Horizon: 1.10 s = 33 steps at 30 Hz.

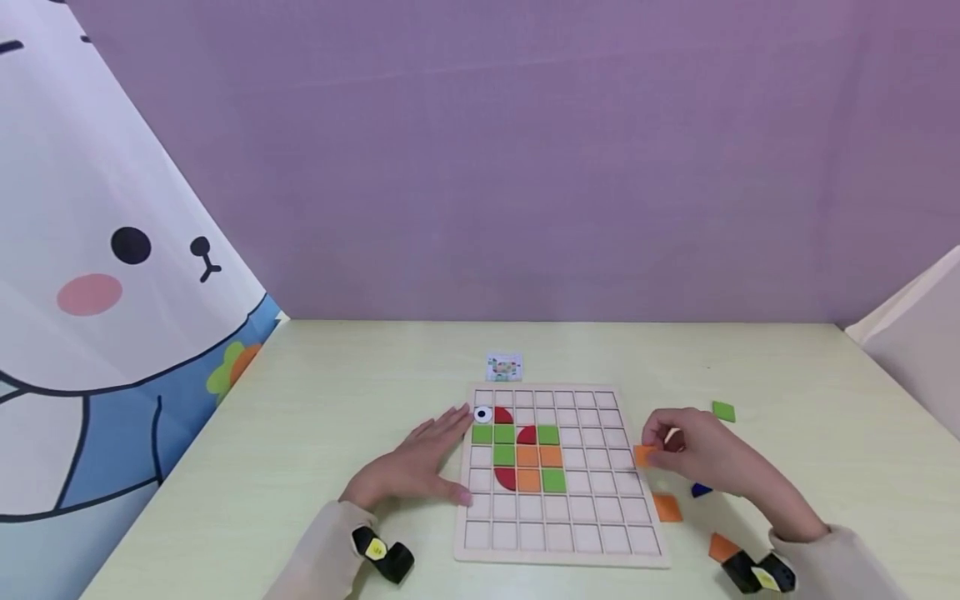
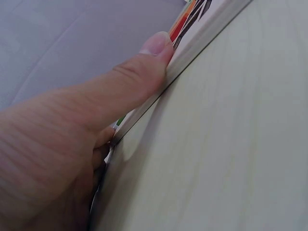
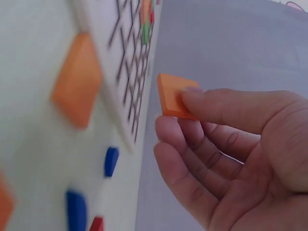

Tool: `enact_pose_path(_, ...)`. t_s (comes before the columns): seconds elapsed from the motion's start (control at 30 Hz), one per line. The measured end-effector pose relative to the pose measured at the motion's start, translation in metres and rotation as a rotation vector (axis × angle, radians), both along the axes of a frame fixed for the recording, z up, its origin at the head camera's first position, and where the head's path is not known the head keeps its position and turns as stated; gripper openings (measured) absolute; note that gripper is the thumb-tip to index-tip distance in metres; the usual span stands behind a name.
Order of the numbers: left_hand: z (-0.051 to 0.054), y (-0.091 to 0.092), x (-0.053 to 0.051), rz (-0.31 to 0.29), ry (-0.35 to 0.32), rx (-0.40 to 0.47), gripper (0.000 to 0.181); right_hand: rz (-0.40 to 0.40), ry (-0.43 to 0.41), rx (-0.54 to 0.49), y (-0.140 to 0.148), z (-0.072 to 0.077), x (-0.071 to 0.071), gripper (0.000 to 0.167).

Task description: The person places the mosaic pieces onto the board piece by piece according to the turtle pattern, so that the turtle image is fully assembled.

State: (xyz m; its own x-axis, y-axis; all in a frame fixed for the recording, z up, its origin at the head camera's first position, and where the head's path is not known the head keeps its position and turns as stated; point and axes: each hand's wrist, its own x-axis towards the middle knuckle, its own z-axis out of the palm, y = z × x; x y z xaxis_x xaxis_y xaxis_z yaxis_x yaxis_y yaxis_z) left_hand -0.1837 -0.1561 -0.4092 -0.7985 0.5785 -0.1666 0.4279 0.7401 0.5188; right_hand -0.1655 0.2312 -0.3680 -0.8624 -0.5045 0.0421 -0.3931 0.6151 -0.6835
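Note:
A pale wooden grid board (image 1: 561,555) lies flat on the table. Green, orange and red tiles fill some of its cells on the left half, along with a white eye tile (image 1: 482,414). My left hand (image 1: 411,467) rests along the board's left edge, fingers spread, its thumb (image 2: 156,50) touching the rim. Just off the right edge, my right hand (image 1: 705,450) pinches an orange square tile (image 3: 174,96) between thumb and fingers. The right wrist view shows this tile raised above the table, its far side partly covered by the thumb.
Loose pieces lie right of the board: a green tile (image 1: 723,411), a blue piece (image 1: 701,490), an orange tile (image 1: 667,507) near the rim and another orange piece (image 1: 723,547). A small picture card (image 1: 504,367) sits behind the board. A purple cloth (image 1: 555,167) hangs at the back.

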Motion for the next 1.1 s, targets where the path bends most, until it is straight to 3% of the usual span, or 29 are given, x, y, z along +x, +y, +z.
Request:
enact_pose_path(0.27, -0.003, 0.0, 0.0, 0.0, 0.006, 0.0, 0.111, -0.085, 0.018, 0.036, -0.023, 0.007, -0.01, 0.012)
enact_pose_path(0.53, -0.002, -0.001, -0.001, 0.003, 0.005, -0.013, 0.11, -0.08, 0.006, 0.022, -0.042, -0.002, -0.027, 0.008)
enact_pose_path(1.1, -0.001, 0.0, 0.0, 0.006, -0.003, -0.015, 0.11, -0.148, -0.046, 0.046, -0.075, -0.014, -0.044, 0.005)
